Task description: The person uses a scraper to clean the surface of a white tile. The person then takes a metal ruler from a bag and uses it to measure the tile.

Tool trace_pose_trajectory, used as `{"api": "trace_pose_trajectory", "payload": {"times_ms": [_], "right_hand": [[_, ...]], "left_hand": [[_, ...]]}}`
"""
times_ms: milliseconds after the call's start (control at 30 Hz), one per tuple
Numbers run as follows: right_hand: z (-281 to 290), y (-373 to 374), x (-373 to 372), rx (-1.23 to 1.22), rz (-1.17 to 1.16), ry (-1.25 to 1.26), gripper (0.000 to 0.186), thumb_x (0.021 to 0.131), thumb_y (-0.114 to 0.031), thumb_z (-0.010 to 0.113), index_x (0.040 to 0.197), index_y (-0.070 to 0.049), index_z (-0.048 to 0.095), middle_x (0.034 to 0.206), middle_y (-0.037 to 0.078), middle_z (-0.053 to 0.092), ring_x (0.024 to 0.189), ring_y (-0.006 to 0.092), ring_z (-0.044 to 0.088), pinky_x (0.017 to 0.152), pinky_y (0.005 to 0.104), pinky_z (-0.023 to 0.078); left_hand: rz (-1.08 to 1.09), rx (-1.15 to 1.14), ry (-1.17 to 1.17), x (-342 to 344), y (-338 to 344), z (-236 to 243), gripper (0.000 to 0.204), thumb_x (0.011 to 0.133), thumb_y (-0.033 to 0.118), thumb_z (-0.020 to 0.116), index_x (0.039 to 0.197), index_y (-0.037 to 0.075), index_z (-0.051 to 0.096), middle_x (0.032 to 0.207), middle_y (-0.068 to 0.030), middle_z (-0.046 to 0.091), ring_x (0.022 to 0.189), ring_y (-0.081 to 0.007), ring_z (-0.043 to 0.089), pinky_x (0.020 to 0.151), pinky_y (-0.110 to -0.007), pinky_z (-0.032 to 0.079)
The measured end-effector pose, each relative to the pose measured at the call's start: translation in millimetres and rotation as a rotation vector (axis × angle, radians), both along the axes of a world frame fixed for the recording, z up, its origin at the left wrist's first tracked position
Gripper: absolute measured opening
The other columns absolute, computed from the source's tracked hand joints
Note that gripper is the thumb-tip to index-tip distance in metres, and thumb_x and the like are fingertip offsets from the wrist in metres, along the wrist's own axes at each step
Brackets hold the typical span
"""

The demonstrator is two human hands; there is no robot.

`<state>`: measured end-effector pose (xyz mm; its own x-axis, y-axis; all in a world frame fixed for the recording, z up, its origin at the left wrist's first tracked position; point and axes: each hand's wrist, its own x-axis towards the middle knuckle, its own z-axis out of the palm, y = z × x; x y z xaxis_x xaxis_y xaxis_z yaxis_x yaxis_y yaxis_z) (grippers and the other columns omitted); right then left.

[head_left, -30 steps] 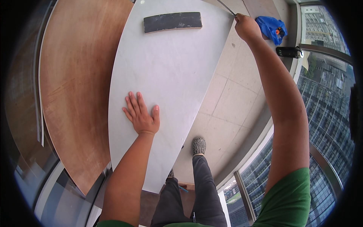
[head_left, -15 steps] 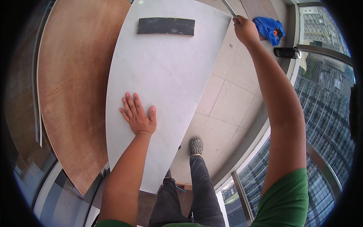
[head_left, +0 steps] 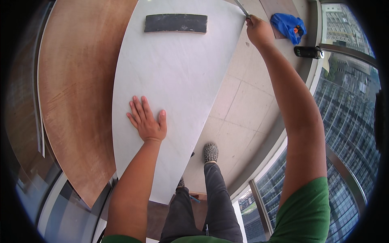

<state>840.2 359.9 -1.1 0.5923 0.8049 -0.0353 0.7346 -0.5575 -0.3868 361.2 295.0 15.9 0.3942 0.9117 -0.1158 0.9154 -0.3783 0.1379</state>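
My left hand (head_left: 149, 124) lies flat on a large white sheet panel (head_left: 178, 77), fingers spread and thumb out to the side. With the arm stretched forward, my right hand (head_left: 259, 30) is closed around the near end of a thin grey metal tool (head_left: 242, 8), shaped like a file. This tool lies along the panel's far right corner, and its far end runs out of view. On the far part of the panel rests a dark, slightly dusty rectangular block (head_left: 176, 24), apart from both hands.
A brown wooden board (head_left: 77, 89) extends along the panel's left side. Beyond my right hand, a blue plastic bag (head_left: 285, 25) and a black bottle (head_left: 308, 52) sit on the tiled floor (head_left: 233, 97) near the windows (head_left: 344, 109). My feet stand by the panel's right edge.
The whole view has shifted slightly, with the block and panel appearing a little higher. My right hand and the metal tool appear slightly further left; my left hand stays flat on the panel.
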Motion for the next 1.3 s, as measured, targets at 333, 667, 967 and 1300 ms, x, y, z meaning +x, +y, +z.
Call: {"api": "trace_pose_trajectory", "payload": {"times_ms": [333,667,967,1300], "right_hand": [[3.3,-119.3,-107.3,0.083,0.297,0.234,0.016,0.093,-0.002,0.058,0.107,-0.004,0.067,0.103,0.017,0.072,0.09,0.0377,0.071,0.08,0.0431,0.058],[-16.6,-13.7,-2.3,0.283,-0.298,0.49,0.026,0.101,-0.023,0.058,0.118,-0.008,0.072,0.107,0.012,0.076,0.097,0.0234,0.071,0.087,0.0334,0.052],[-29.7,5.8,3.0,0.299,-0.297,0.534,0.027,0.097,-0.015,0.054,0.116,-0.009,0.073,0.108,0.009,0.076,0.102,0.0227,0.07,0.089,0.0335,0.051],[-39.8,10.2,10.8,0.259,-0.252,0.413,0.028,0.096,-0.014,0.052,0.114,-0.006,0.073,0.101,0.01,0.076,0.09,0.0209,0.071,0.082,0.0326,0.054]], "left_hand": [[0.004,-0.003,0.001,0.5,-0.5,2.8,0.08,0.099,0.05,0.047,0.162,0.006,0.023,0.17,-0.018,0.015,0.158,-0.0371,0.009,0.124,-0.058,0.001],[-0.002,-0.004,-0.003,3.5,0.3,0.3,0.081,0.099,0.05,0.046,0.163,0.007,0.021,0.171,-0.0162,0.014,0.158,-0.0353,0.009,0.124,-0.057,0.0],[-0.004,0.004,-0.009,0.5,0.3,0.2,0.081,0.1,0.052,0.045,0.163,0.007,0.021,0.17,-0.0179,0.014,0.158,-0.0368,0.009,0.124,-0.058,0.0],[-0.002,-0.011,-0.017,1.1,-0.2,0.2,0.081,0.099,0.052,0.046,0.163,0.007,0.021,0.17,-0.0177,0.014,0.158,-0.0369,0.009,0.124,-0.059,0.0]]}}
